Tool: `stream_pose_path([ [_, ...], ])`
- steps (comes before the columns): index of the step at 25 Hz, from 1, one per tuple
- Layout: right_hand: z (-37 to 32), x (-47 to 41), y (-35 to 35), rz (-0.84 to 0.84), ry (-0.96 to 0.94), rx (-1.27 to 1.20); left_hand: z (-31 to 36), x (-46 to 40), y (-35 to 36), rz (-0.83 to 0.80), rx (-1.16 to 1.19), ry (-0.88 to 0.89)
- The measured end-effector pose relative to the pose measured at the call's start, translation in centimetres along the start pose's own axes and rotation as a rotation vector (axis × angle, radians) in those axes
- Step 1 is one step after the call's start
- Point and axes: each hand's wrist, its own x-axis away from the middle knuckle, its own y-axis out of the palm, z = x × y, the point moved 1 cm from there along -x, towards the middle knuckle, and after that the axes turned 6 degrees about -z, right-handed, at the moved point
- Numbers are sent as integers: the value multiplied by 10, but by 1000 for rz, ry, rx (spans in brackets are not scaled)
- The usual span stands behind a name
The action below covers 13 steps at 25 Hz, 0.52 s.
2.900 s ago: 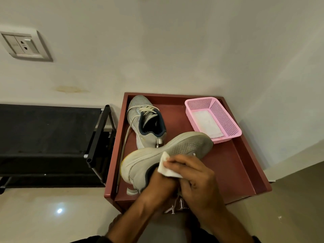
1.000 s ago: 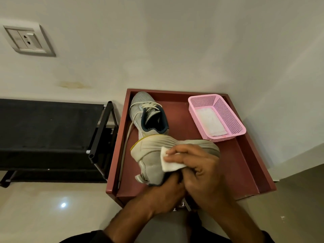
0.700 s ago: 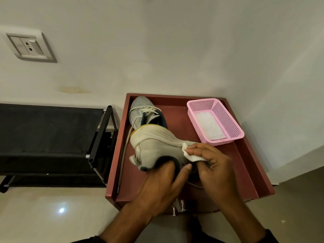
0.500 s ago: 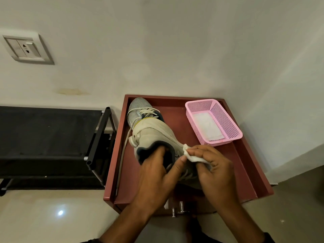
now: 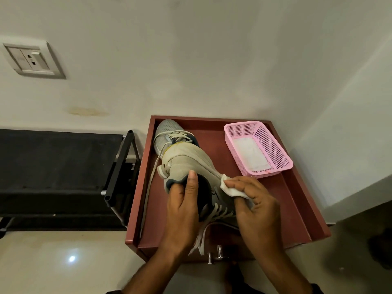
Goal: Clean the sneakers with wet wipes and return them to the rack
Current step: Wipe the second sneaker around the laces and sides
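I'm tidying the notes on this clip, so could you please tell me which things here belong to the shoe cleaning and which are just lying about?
Part of the job:
held sneaker
second sneaker
wipe
left hand
right hand
pink basket
rack

Just there:
red tray
wall socket

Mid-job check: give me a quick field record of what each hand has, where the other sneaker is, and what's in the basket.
left hand: grips held sneaker at its collar
right hand: pinches wet wipe against that sneaker's side
second sneaker: lying on red tray, behind the held one
pink basket: on tray, white sheet inside
rack: left of tray
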Motion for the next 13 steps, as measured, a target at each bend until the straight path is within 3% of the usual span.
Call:
stream_pose_path([
  [6,-33,-7,5,-24,-106,-74,-13,-5,-4,-124,-184,127],
  [10,-62,-12,6,-103,-316,-11,-4,2,-3,-175,-324,243],
  [13,-52,-17,-7,-10,-282,83,6,0,-1,-217,-400,305],
])
